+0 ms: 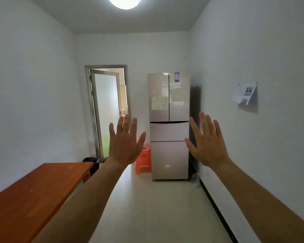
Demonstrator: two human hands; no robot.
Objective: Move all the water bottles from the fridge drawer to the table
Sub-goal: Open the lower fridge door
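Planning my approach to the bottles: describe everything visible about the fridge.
The fridge is tall, glossy and pale pinkish-beige. It stands upright on the floor against the far wall, close to the right corner. It has two upper doors side by side and two drawers stacked below, all shut. A blue label sits at the top right and a pale sheet on the left door. An orange stool stands beside its left.

Cut off at the left and bottom edges: long orange-brown wooden table [33, 199]. Cropped at the top: round white ceiling lamp [124, 1]. Partly hidden behind the left hand [125, 146]: red plastic stool [144, 163]. Too small to read: blue label [177, 77] on the tall pale glossy fridge [168, 155]; drawers closed, contents unseen.
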